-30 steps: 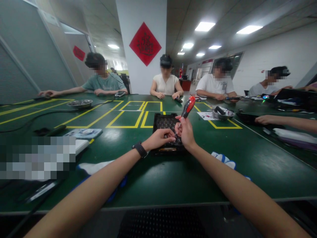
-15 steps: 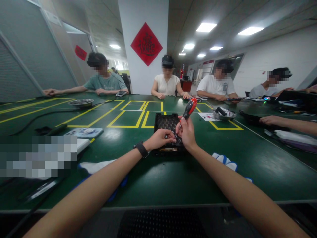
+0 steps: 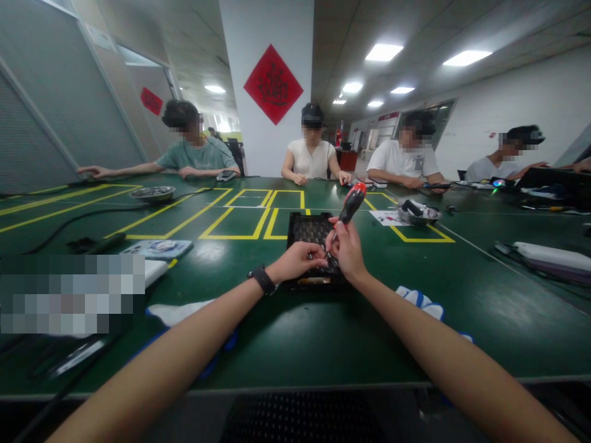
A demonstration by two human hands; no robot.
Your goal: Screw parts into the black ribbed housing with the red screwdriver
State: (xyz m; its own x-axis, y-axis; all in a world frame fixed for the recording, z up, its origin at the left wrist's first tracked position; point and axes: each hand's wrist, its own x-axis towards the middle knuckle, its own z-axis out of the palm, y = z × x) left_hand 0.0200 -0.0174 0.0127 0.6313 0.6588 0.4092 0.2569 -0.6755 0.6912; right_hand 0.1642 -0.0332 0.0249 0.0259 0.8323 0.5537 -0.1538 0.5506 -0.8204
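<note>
My right hand (image 3: 349, 249) is closed round a screwdriver (image 3: 354, 202) with a red and black handle, held at a slant, handle up and to the right. Its thin shaft runs down toward the fingertips of my left hand (image 3: 300, 261). Those fingers are pinched together near the tip; whatever they grip is too small to make out. Both hands are over a black open box (image 3: 310, 229) whose inside shows a grid-like pattern. A brownish strip shows on the box's near side.
White gloves with blue trim (image 3: 420, 301) lie right of the box, and more lie under my left forearm. Metal bowls stand at left (image 3: 152, 193) and right (image 3: 418, 212). A phone-like slab (image 3: 157, 248) rests at left. Several people sit across the green table (image 3: 295, 344).
The screwdriver's handle has turned and shifted slightly, and its red side shows less. At the right, another person's arm and the dark object under that hand have left the view.
</note>
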